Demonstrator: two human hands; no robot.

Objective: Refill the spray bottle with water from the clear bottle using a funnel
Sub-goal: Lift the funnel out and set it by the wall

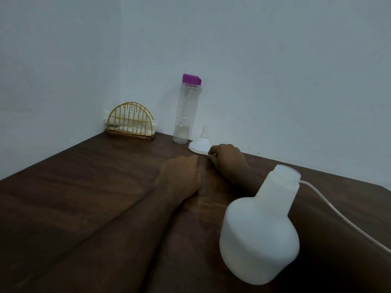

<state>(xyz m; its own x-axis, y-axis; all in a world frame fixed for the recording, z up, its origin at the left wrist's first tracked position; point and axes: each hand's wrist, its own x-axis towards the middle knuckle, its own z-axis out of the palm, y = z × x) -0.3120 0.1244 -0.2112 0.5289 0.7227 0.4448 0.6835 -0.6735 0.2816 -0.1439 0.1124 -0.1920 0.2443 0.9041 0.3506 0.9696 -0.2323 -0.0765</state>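
A clear bottle [186, 115] with a purple cap stands upright at the back of the wooden table [84, 187], near the wall. Just to its right a white funnel [200, 144] lies upside down, spout pointing up. My right hand [229, 160] rests on the table with its curled fingertips pinching the funnel's near rim. My left hand [179, 178] lies beside it, fingers loosely curled, holding nothing. The white spray bottle [260, 225] stands close in front at the right, its neck open with no sprayer head on it.
A gold wire napkin holder [130, 121] with white napkins sits in the back corner, left of the clear bottle. A thin white tube [338, 214] runs across the table behind the spray bottle towards the right edge. Walls close off the back.
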